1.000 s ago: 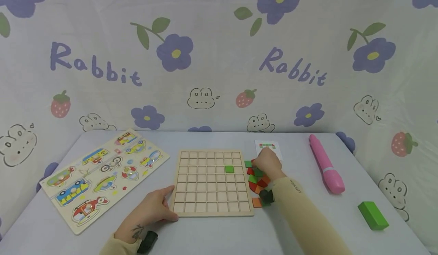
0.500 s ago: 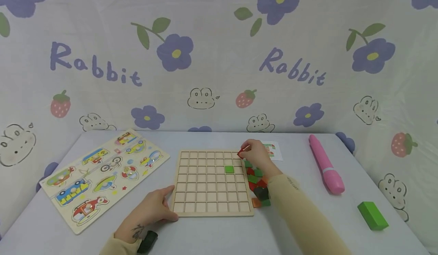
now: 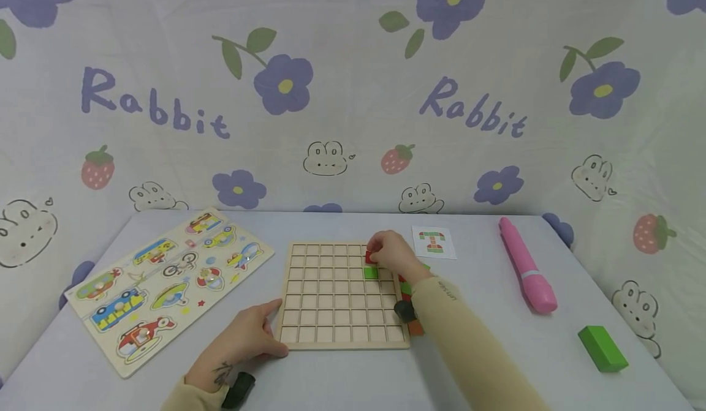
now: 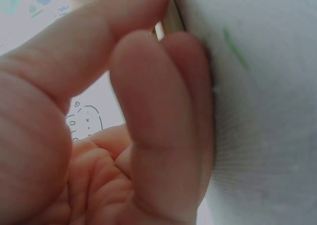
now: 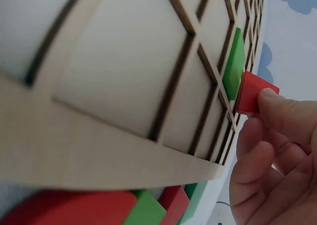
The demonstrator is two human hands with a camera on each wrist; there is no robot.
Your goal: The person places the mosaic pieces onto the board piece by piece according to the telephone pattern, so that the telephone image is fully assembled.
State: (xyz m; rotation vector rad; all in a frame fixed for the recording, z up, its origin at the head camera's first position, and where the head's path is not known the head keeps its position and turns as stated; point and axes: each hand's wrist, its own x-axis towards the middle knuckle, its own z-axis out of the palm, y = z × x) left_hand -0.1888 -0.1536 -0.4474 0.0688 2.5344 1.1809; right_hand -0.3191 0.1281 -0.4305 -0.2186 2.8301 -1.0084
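Right grip [image 3: 397, 255] pinched a flat red tile [image 5: 251, 92] over the pale wooden gridded board [image 3: 325, 302], just beyond the square green tile [image 3: 371, 274]; squaring it to the cell before pressing looked wise (left grip [image 3: 248, 332], fingers apart, touched the board).

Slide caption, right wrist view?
Right hand pinches a red tile near a green tile on a gridded wooden board.
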